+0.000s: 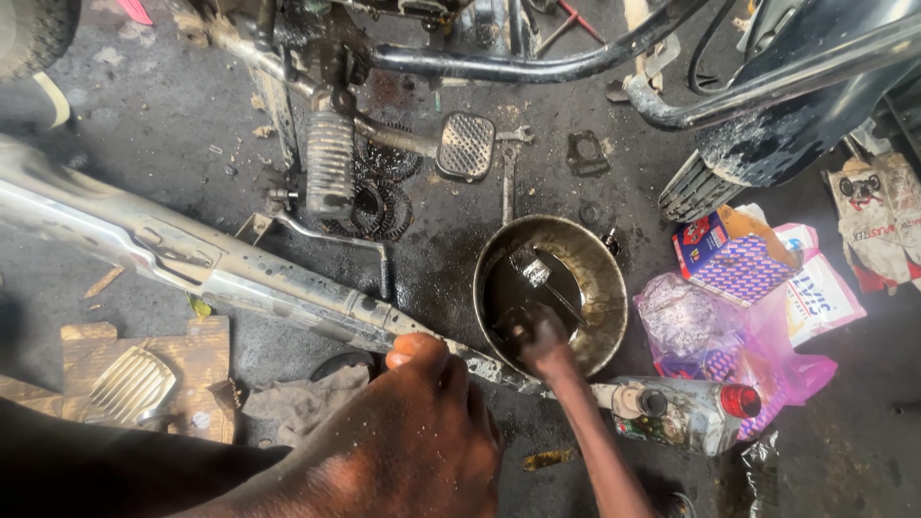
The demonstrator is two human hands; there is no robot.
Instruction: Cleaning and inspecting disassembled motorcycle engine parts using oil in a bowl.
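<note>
While we look down from the head camera, our left hand (pixel 422 432) fills the lower middle of the frame, its fingers curled over the end of a long chrome exhaust pipe (pixel 192 254) that runs from the left edge down toward the centre; the thumb presses on top of the pipe, so this hand is gripping it. Our right hand (pixel 537 336) sits just right of centre, dark with oil, reaching into a round metal pan (pixel 600 278) that holds black oil; its fingers are bunched down in the pan, but we cannot tell whether they close on anything. A small shiny metal piece (pixel 530 266) lies in the oil just above that hand. Just below and right of the pan lies a clear plastic bottle (pixel 686 412) with a red cap, on its side. Right of the pan we see a pink plastic bag (pixel 767 360) and a small blue and red box (pixel 734 254). At the upper middle a ribbed footrest (pixel 329 163) and a brake pedal (pixel 466 146) hang from the motorcycle frame, and a wrench (pixel 508 177) lies on the oily floor beside them. A rag (pixel 302 398) lies at our left wrist.
</note>
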